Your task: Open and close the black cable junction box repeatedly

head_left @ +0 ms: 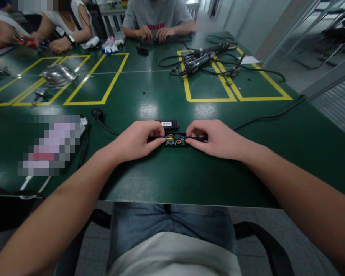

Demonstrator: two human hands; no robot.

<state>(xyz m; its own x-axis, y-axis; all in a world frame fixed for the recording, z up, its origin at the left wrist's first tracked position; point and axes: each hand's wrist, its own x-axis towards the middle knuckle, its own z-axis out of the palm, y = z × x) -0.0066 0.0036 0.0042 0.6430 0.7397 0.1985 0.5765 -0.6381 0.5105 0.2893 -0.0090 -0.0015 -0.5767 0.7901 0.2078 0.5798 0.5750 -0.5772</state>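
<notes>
A small open black case with a circuit board (pixel 175 140) and copper-coloured rings lies on the green table before me. Its left end, where a black cable enters, is pinched between the thumb and fingers of my left hand (pixel 140 138). My right hand (pixel 215 138) grips the opposite end in the same way, by the other cable. Just beyond the board rests a black cover (pixel 169 124) with a white label, touched by neither hand. A round black plug (pixel 97 113) lies to the left on its cable.
Beyond my hands, yellow tape (pixel 212 100) marks the green table (pixel 161 184). Black tools with tangled cables (pixel 199 62) lie back right, a metal housing (pixel 59 75) back left. A blurred item (pixel 51 145) sits left. Several people work across the table.
</notes>
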